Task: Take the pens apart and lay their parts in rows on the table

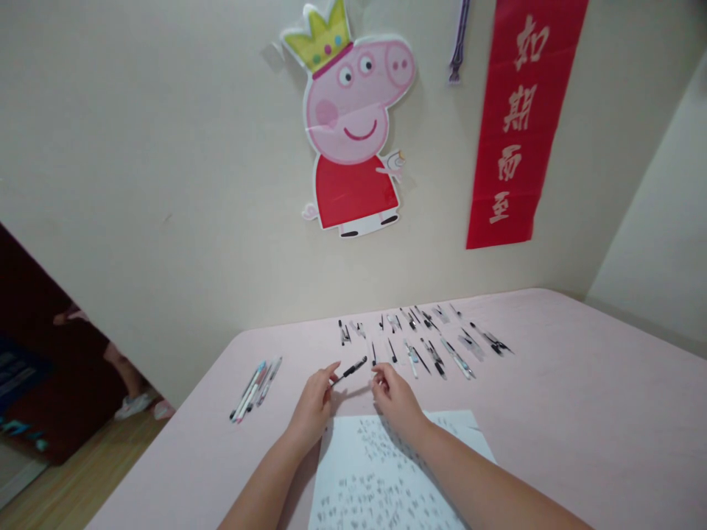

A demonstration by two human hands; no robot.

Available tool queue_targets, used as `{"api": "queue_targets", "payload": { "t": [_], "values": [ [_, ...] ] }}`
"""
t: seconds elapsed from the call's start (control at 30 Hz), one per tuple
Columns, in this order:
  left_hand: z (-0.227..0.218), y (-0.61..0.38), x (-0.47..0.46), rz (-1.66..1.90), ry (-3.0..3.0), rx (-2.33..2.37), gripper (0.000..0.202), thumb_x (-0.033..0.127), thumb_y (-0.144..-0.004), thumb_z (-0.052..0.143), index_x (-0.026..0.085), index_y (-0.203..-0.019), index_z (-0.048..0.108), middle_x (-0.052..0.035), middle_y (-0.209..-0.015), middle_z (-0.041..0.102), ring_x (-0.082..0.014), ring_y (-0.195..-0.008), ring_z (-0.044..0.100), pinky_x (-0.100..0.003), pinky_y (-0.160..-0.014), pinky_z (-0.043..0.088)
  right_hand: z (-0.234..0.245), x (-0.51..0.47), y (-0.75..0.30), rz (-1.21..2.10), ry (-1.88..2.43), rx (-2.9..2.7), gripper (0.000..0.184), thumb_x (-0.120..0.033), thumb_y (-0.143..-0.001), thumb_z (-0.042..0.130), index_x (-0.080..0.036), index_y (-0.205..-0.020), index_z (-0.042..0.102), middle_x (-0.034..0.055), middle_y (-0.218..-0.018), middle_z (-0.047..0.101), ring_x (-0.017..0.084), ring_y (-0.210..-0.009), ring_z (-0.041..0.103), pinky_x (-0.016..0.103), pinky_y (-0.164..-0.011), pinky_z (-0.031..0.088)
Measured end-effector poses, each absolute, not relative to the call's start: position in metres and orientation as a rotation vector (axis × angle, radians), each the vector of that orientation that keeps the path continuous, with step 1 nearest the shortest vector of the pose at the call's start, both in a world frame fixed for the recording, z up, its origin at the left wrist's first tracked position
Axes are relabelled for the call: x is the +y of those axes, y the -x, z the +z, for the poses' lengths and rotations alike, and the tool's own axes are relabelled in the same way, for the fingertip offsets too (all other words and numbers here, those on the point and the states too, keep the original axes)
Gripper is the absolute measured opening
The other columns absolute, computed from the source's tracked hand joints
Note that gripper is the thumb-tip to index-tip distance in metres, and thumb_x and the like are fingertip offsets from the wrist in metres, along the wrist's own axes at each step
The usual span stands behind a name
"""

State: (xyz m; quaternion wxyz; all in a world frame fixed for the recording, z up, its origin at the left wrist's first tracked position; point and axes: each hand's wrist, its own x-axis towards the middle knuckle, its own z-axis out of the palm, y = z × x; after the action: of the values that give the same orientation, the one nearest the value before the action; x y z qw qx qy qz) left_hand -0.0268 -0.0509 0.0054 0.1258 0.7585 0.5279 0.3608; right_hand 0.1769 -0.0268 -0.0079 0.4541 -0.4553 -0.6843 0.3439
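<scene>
A black pen (349,369) slants up to the right from the fingers of my left hand (312,406), which is closed on its lower end. Across from it, my right hand (395,396) has its thumb and fingers curled together; whatever may be between the fingertips is hidden or too small to name. Just beyond the right fingertips lies a thin dark pen part (374,353). Both forearms pass over a sheet of paper (381,508) covered in handwritten marks.
Several pens (255,390) lie bunched at the left of the pink-covered table (585,412). Rows of pens and pen parts (436,357) spread along the far side by the wall. A cartoon pig cutout (353,132) and a red banner (522,125) hang above. Part of a person's leg (124,368) shows at far left.
</scene>
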Motion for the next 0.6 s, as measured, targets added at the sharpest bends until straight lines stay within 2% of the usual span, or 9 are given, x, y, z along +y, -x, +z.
{"api": "queue_targets", "payload": {
  "t": [0.13,0.27,0.4,0.6],
  "values": [
    [0.013,0.016,-0.058,0.900,-2.272,1.413,0.055,0.003,-0.079,0.033,0.021,-0.131,0.042,-0.0074,-0.104,0.058,-0.0175,-0.098,0.052,-0.037,-0.090,0.043,-0.009,-0.024,-0.178,0.909,1.090,-1.602,0.031,-0.034,-0.084,0.045,-0.018,-0.111,0.048,0.0017,-0.079,0.059,0.015,-0.064,0.054,0.027,-0.062,0.042],
    [0.018,0.011,-0.061,0.798,-2.278,1.359,0.057,0.000,-0.074,0.034,0.022,-0.125,0.047,-0.0071,-0.106,0.058,-0.0176,-0.099,0.053,-0.034,-0.089,0.044,-0.006,-0.024,-0.179,0.924,1.054,-1.659,0.021,-0.033,-0.086,0.042,-0.018,-0.092,0.055,0.0017,-0.071,0.059,0.017,-0.067,0.055,0.027,-0.063,0.042],
    [0.024,0.007,-0.064,0.795,-2.263,1.383,0.045,0.007,-0.081,0.037,0.022,-0.121,0.051,-0.0073,-0.105,0.057,-0.0175,-0.098,0.053,-0.032,-0.088,0.044,-0.004,-0.026,-0.179,0.913,1.054,-1.702,0.019,-0.032,-0.085,0.044,-0.018,-0.084,0.056,0.0013,-0.069,0.058,0.016,-0.064,0.053,0.026,-0.061,0.040],
    [0.027,0.004,-0.065,0.732,-2.256,1.499,0.028,0.023,-0.087,0.044,0.022,-0.110,0.059,-0.0058,-0.097,0.059,-0.0169,-0.088,0.056,-0.029,-0.078,0.045,-0.002,-0.027,-0.177,0.883,1.090,-1.761,0.019,-0.031,-0.083,0.046,-0.017,-0.078,0.058,0.0006,-0.067,0.056,0.015,-0.062,0.051,0.026,-0.058,0.037]
  ]
}}
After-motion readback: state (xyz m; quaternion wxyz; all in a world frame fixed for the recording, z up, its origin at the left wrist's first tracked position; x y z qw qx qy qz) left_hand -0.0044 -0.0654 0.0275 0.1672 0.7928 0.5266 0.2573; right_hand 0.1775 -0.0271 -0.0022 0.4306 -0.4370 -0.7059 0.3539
